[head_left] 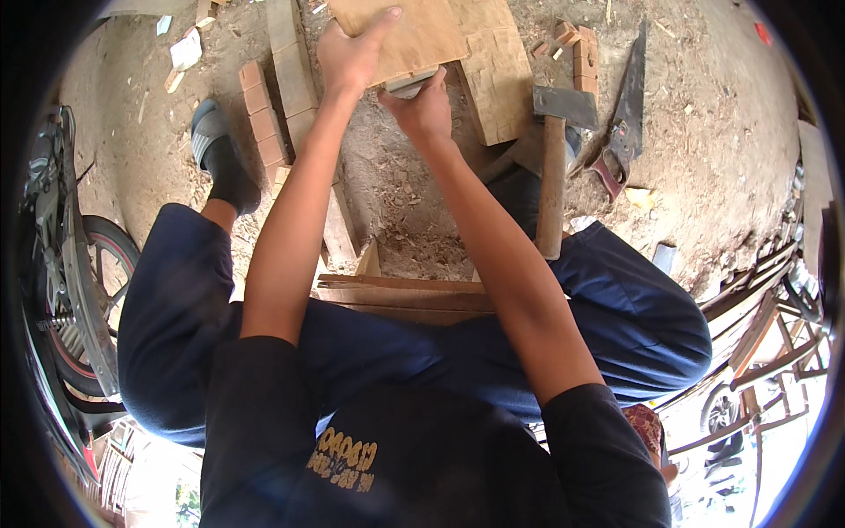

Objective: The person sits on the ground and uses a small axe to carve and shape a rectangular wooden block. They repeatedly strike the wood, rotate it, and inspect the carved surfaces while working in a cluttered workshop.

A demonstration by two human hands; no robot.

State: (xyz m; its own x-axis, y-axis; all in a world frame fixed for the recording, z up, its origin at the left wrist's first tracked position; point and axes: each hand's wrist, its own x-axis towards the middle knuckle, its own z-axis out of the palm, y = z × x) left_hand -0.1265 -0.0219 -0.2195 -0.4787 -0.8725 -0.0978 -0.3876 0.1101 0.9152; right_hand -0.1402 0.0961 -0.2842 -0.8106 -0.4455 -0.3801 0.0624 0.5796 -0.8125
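One hammer (552, 158) rests at the near right; the right hand (421, 112) grips a grey block (409, 86) at the near edge of a wooden board (414, 37), whose near-left corner the left hand (347, 60) clasps, thumb on top.

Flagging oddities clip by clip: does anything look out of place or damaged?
Mostly untidiness: wood chips litter the dirt ground, where a saw lies uncovered beside the hammer. No clear damage shows.

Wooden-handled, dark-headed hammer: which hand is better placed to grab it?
Likely the right hand: nearer the hammer, though holding a grey object; the left hand, farther, holds the tan wooden board.
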